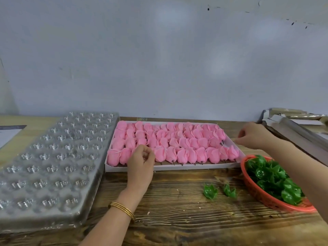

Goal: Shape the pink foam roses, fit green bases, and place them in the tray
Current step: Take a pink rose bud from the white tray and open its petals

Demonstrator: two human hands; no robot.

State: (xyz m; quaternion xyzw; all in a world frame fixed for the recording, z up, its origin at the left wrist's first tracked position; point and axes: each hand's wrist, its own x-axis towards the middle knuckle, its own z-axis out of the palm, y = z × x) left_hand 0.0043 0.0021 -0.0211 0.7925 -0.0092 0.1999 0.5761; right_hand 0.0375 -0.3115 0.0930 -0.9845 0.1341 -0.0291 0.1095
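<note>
Rows of pink foam roses [182, 142] lie in a shallow white box [177, 168] at the middle of the table. My left hand [142, 162] rests over the front row near the box's left end, fingers curled; whatever lies under them is hidden. My right hand [253, 134] reaches to the box's right rim, fingertips pinched against the edge. Green bases [271, 178] fill an orange basket [266, 201] at the right. Two loose green bases [210, 191] lie on the wood in front of the box. A clear plastic tray [49, 167] with round wells lies at the left.
The wooden table [177, 219] stands against a grey wall. Stacked flat cartons [298, 125] sit at the back right, close to my right forearm. A sheet of paper [8, 134] lies at the far left behind the tray.
</note>
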